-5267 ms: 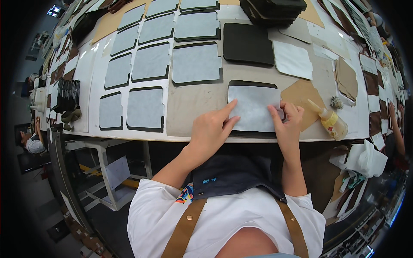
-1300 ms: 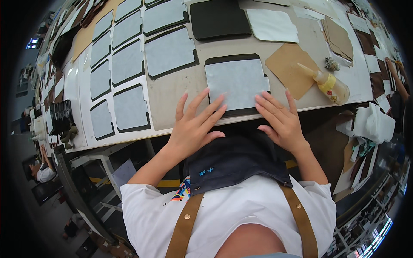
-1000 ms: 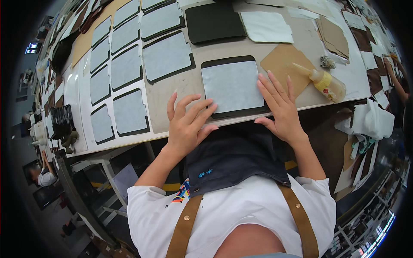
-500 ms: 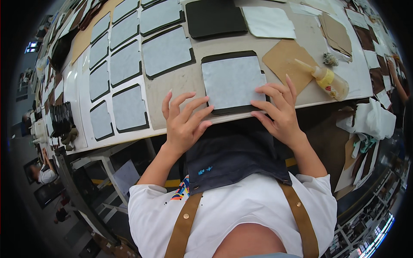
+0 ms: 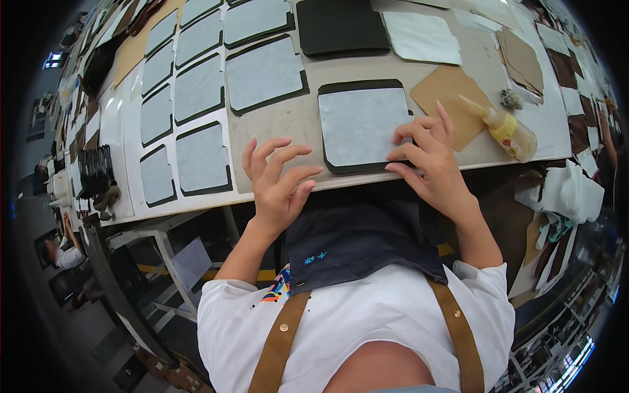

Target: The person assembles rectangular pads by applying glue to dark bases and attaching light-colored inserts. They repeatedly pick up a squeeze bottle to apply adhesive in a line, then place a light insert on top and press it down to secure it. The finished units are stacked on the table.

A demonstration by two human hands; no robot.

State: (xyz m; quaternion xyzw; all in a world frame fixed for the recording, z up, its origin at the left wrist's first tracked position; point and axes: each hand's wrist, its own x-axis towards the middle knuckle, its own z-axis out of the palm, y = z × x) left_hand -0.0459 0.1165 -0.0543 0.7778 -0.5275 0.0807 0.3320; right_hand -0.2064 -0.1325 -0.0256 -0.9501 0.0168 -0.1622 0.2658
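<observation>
A nearly square black panel with a pale grey-white sheet on its top lies in front of me by the table's near edge. My right hand is at its near right corner, thumb and fingertips closed on the edge and curled fingers over the right side. Just off the panel's left side, my left hand hangs with bent fingers apart and nothing between them. Whether the panel is one layer or a stack, I cannot tell.
Several similar lined panels lie in rows to the left. Behind stand a black stack and a white sheet pile. At right are a tan card, a glue bottle and brown sheets.
My left hand has come off the panel's left edge and moved slightly left. My right hand stays at the right corner. The whole view has shifted a little.
</observation>
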